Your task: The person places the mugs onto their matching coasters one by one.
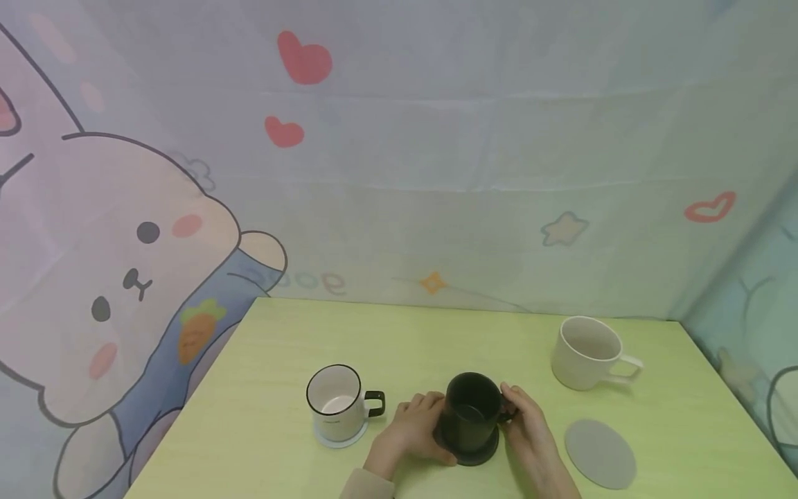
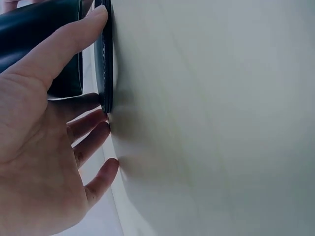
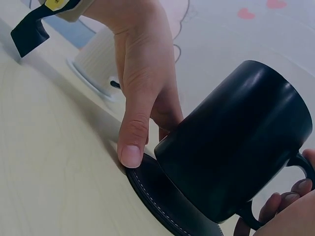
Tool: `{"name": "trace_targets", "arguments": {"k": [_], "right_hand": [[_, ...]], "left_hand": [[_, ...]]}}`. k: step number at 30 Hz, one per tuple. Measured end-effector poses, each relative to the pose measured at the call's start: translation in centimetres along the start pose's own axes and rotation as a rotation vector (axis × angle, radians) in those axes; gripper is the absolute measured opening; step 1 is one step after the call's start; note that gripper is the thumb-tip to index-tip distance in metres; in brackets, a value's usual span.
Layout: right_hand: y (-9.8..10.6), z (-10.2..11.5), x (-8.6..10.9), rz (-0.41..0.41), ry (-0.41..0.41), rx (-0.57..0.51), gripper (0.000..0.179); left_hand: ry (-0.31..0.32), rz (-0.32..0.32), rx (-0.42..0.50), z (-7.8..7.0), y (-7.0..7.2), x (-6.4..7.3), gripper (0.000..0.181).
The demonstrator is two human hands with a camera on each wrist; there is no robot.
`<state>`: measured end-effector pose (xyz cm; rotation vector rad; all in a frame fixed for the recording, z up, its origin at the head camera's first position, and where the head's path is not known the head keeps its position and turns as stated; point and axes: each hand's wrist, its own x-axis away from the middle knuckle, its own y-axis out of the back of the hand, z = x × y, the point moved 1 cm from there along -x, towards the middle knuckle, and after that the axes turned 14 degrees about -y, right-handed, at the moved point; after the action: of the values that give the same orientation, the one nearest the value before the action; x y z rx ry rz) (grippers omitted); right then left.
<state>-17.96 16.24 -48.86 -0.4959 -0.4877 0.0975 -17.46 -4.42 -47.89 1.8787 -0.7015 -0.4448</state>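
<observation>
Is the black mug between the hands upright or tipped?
Upright. In the head view, the black mug has its mouth facing up; the left wrist view shows its base toward the black coaster.

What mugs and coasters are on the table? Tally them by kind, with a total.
Mugs: 3 (black mug, black-rimmed white mug, plain white mug)
Coasters: 3 (black coaster, grey coaster, pale coaster under the black-rimmed white mug)
Total: 6

Soft shadows, dim bluish wrist views, perhaps slightly hazy
</observation>
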Motion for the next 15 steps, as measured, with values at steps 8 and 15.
{"name": "trace_targets", "arguments": {"k": [8,15], "right_hand": [[0.2,-0.2,-0.1,-0.019,0.004,0.01,0.042],[0.2,-0.3,-0.2,-0.033,0.0,0.024,0.042]], "left_hand": [[-0.016,-0.01,0.004,0.1,0.0,0.0,0.089],[-0.032,-0.048,0.004,0.7,-0.8,-0.3,0.088]]}}
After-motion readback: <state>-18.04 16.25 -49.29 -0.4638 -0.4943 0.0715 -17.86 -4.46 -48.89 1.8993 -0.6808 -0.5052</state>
